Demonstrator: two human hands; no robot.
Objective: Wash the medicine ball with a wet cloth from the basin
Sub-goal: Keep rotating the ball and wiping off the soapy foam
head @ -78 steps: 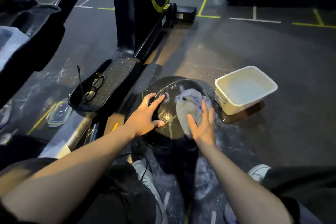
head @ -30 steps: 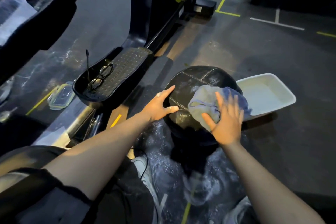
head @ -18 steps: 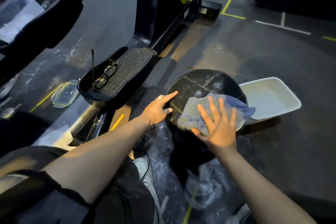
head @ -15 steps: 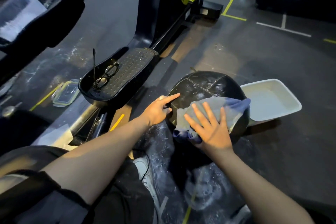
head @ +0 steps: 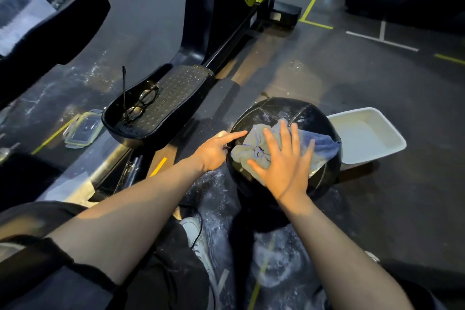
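A person crouched on a wet gym floor (head: 377, 78) scrubs a black medicine ball (head: 271, 113), which sits on the floor between the knees, just in front of a white basin (head: 392, 148) that stands behind it to the right. The right hand (head: 284, 166), fingers spread straight, presses a bunched blue-grey cloth (head: 254, 146) flat against the ball's upper face, while the left hand (head: 214, 151) steadies the ball's left flank, index finger extended along the surface; how its other fingers lie cannot be told. Suds or water streak the floor beneath. A pair of eyeglasses (head: 141, 106) rests on the footplate of an exercise machine (head: 176, 98) to the left, with a clear container lid (head: 83, 128) on the floor beside it. The washing step appears to be in hand, with the near upper side covered. The next move likely calls for the steadying hand to turn the ball so unwiped panels come up, or for the cloth to be dipped in the basin again.
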